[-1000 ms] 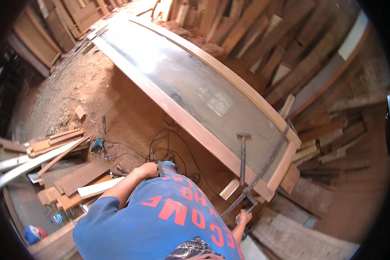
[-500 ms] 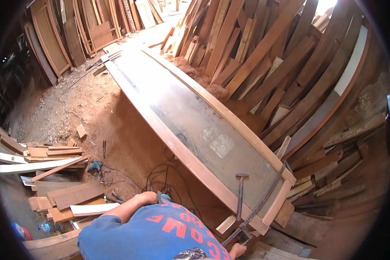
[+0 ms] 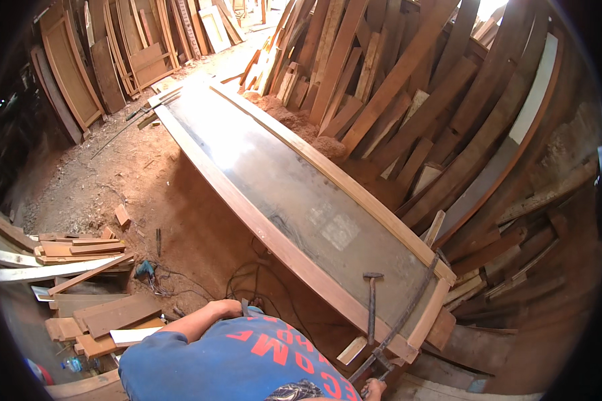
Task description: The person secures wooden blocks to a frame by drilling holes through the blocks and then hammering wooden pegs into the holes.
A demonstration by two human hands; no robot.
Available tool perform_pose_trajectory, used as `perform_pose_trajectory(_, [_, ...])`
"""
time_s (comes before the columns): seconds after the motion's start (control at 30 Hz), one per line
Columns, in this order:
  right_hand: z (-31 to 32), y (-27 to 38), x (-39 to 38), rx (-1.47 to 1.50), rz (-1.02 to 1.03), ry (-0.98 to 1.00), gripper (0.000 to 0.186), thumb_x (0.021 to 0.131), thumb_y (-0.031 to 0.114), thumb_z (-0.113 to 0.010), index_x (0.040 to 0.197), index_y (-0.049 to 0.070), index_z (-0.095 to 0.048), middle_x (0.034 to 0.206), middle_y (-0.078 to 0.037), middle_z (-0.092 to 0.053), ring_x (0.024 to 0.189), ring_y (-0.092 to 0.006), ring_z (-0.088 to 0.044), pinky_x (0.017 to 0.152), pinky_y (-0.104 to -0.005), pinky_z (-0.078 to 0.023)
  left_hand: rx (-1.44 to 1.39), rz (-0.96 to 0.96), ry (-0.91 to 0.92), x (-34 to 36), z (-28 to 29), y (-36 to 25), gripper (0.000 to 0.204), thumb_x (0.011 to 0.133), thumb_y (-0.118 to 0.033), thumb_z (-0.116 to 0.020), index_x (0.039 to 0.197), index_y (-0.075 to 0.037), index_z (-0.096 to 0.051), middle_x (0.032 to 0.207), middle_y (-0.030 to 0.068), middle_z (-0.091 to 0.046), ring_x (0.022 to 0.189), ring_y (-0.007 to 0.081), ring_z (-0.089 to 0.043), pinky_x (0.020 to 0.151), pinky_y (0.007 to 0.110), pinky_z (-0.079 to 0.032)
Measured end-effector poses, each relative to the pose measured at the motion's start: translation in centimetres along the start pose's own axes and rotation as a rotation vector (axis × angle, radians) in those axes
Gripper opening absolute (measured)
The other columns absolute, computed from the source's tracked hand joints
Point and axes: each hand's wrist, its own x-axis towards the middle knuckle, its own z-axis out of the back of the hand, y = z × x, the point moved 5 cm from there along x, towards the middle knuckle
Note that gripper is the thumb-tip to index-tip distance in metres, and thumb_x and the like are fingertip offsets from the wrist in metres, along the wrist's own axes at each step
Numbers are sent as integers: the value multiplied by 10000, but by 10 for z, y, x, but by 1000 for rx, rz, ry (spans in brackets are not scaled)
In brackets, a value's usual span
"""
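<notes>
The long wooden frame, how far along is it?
The frame looks assembled around its dark panel, end piece fitted. In hand: the right hand grips a metal bar crossing that end; a hammer lies on the panel. Probably left: releasing the bar. The left hand rests by cables.

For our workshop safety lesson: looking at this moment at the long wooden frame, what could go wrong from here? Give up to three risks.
1. The hammer lies loose on the tilted panel near its low end; it might slide off toward the person.
2. The right hand grips a long metal bar braced at the frame's corner; a slip could jolt the hand or mar the wood.
3. Cables and offcuts on the floor by the left hand could trip someone.
</notes>
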Motion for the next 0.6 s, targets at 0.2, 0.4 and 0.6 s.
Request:
perform_pose_trajectory(0.2, [5, 114, -50, -537, 367, -948, 483, 841, 151, -713, 1272, -36, -601, 1042, -256, -677, 1035, -376, -681, 864, -459, -544, -78, 54, 14, -27, 20, -3, 429, 933, -431, -632, 1127, -68, -750, 1101, 205, -753, 966, 345, -701, 833, 449, -525])
perform_pose_trajectory(0.4, [-156, 298, -121, -133, 889, 119, 442, 940, 148, -686, 1362, 28, -625, 1125, -127, -724, 988, -216, -691, 867, -370, -563, 28, 241, 25, -43, 37, 48, 485, 924, -394, -577, 1043, 45, -746, 1084, 280, -729, 999, 399, -711, 858, 466, -531])
perform_pose_trajectory(0.6, [-371, 274, -189, -742, 968, 701, 494, 969, 327, -682, 1383, 60, -639, 1292, -179, -702, 1205, -323, -660, 1046, -437, -508, -216, 331, -250, -107, 42, 94, 524, 950, -408, -534, 1104, 52, -734, 1113, 279, -729, 1081, 414, -700, 933, 446, -527])
